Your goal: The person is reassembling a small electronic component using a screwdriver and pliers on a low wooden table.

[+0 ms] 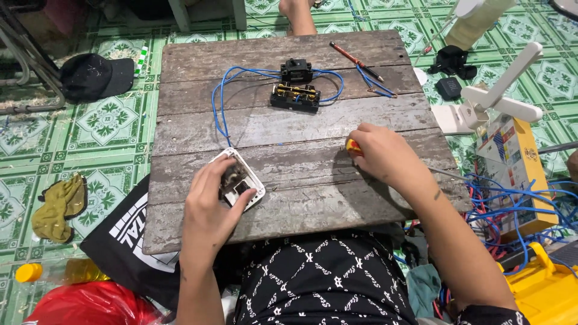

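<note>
Underneath, weathered wooden board (301, 129) on green patterned floor tiles (108, 120)

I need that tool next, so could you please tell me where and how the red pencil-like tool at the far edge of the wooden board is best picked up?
Take the red pencil-like tool at the middle of its shaft, from above, fingers across its width. It lies flat and diagonal on the grey wooden board, clear of the blue wires at its dark tip end, so a light top grip should suit it.
</note>
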